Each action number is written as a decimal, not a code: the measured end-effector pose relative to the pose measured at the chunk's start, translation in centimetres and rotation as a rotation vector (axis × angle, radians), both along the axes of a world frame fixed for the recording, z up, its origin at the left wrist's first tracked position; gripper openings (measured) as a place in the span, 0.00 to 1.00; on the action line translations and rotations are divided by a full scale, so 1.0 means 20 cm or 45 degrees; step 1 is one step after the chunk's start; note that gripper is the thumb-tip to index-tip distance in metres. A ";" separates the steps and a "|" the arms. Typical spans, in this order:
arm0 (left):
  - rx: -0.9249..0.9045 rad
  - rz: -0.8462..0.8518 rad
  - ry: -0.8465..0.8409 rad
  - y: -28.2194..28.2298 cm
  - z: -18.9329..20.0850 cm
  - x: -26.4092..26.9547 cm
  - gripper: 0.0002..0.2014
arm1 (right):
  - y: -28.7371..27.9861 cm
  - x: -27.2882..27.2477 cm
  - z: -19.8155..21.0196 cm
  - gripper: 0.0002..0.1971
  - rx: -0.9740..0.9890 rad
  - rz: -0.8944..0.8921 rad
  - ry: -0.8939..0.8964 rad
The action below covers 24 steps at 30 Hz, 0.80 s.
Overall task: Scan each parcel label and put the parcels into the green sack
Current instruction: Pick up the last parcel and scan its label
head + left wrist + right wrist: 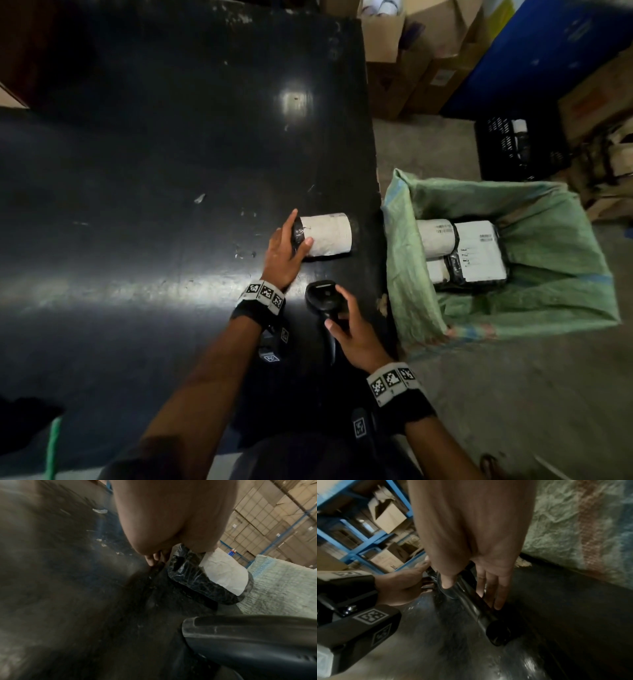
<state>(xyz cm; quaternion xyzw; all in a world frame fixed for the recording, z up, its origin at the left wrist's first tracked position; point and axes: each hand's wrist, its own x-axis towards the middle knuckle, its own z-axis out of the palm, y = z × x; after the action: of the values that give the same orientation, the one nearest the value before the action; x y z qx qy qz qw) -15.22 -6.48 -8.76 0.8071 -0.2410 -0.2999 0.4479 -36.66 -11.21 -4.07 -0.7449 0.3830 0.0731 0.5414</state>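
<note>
1. A scuffed black tabletop [137, 171] carried a small pale scrap [199, 197].
2. Cardboard boxes [387, 44] stood past its far right corner, beside a blue panel [548, 51].
3. A black slatted crate [507, 147] sat on the grey floor [513, 394].
4. Blue shelving [351, 527] held more boxes.

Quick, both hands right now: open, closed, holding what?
Left hand: grips black-wrapped cylindrical parcel with white label.
Right hand: thumb and fingers round black handheld barcode scanner.
</note>
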 end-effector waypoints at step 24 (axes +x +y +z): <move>-0.035 -0.105 0.185 -0.05 0.01 -0.05 0.34 | 0.00 0.00 -0.08 0.34 0.169 -0.105 -0.162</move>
<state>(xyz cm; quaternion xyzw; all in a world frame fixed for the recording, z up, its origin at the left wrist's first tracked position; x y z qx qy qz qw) -16.26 -7.55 -8.53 0.7665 -0.2452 -0.3725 0.4623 -36.72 -11.16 -5.69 -0.6941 0.3723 0.0285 0.6155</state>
